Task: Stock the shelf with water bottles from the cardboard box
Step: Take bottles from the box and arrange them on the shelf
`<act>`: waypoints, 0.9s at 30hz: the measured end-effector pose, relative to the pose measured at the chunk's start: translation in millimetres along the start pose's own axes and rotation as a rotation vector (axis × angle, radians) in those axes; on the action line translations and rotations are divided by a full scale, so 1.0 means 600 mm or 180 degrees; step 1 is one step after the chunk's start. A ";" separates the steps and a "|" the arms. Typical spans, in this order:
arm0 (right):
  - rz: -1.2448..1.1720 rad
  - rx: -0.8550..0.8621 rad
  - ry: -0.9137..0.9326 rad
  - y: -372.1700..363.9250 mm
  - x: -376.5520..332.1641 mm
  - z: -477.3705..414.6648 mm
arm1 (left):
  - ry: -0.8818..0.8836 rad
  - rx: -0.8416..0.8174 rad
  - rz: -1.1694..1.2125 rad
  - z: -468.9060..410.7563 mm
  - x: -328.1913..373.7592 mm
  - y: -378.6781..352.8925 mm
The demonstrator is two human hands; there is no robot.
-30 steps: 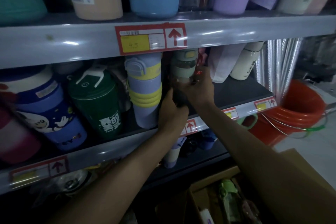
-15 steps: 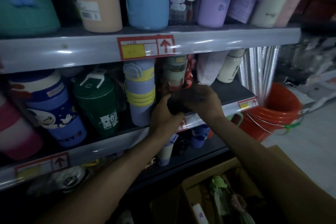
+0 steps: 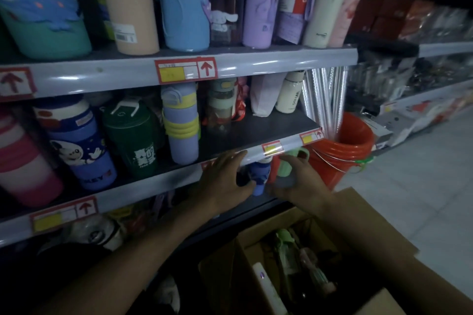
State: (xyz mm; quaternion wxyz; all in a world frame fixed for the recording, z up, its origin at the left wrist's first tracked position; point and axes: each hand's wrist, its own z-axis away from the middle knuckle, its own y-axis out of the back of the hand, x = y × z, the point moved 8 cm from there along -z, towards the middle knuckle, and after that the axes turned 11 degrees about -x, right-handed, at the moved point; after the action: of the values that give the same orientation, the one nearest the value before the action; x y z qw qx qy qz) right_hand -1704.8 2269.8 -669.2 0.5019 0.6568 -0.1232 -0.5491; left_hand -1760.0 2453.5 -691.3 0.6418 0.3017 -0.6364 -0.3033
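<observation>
Head view: both hands hang in front of the middle shelf (image 3: 257, 133), level with its front rail (image 3: 256, 155), and the cardboard box (image 3: 371, 243) stands open below them.
Left hand (image 3: 224, 180): fingers apart and fairly straight, holding nothing. I cannot tell whether the tips touch the rail or are just short of it.
Right hand (image 3: 300, 183): fingers loosely curved, close to a green handle (image 3: 285, 167) and a grey-blue shape (image 3: 282, 183). It is too dark for me to say whether they grip anything.
Water bottles (image 3: 285, 240): in the box, well below both sets of fingers. I can make out a green-capped one and a white bottle (image 3: 263, 281); the rest is murk.
Free spot: bare dark shelf board just above the fingers, right of the lilac and yellow bottle (image 3: 181, 125).
Step, as I judge it: fetching the next bottle from the box.
Next move calls for: lowering one hand into the box, closing the fingers round a bottle's body, and lifting it clear of the flaps. Then stand it upright on the bare board without knocking its neighbours.
</observation>
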 end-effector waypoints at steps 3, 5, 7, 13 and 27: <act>0.0339 -0.0200 -0.0191 -0.008 0.029 0.043 | -0.0103 -0.0286 -0.0705 0.020 0.014 -0.036; 0.0609 -0.0317 -0.0282 -0.011 0.049 0.072 | -0.0240 -0.0396 -0.1026 0.029 0.024 -0.062; 0.0820 -0.0514 -0.0360 -0.015 0.065 0.100 | -0.0272 -0.0555 -0.1254 0.036 0.030 -0.089; 0.1005 -0.1040 -0.0738 -0.049 0.138 0.173 | -0.0381 -0.1243 -0.1613 0.057 0.038 -0.176; 0.1481 -0.2393 -0.1049 -0.206 0.317 0.297 | -0.0700 -0.2478 -0.2324 0.079 -0.021 -0.436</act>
State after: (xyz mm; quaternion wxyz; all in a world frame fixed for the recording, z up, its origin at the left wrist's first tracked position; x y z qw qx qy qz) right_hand -1833.7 2098.1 -862.1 0.7885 0.2886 -0.1377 -0.5254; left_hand -1808.9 2297.4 -900.9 0.4887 0.2097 -0.3942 -0.7495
